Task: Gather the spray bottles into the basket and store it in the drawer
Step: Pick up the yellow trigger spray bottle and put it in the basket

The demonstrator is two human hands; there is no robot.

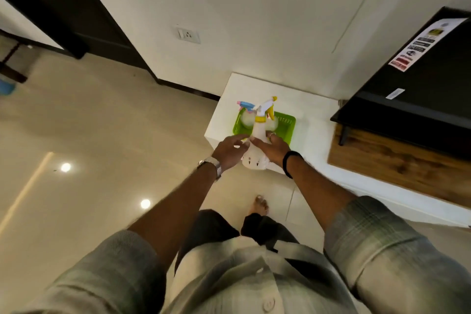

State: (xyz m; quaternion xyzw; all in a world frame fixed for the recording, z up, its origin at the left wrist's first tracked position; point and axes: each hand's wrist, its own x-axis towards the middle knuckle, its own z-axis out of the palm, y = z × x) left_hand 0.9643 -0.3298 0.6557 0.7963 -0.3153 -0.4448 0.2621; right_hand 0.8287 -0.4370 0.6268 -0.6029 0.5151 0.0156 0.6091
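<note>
Both hands (251, 146) clasping white spray bottle (257, 132), green basket (286, 126) partly hidden

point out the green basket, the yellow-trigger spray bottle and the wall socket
green basket (287, 127), head view, on its bare right wall
yellow-trigger spray bottle (258, 131), head view, on the white body below the yellow collar
wall socket (188, 34), head view, on the plate's centre

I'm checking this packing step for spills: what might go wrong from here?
The white spray bottle is tilted between the left hand and right hand, base past the cabinet edge; it might slip to the floor. Lowering it may knock the blue-nozzle bottle in the green basket.
</note>
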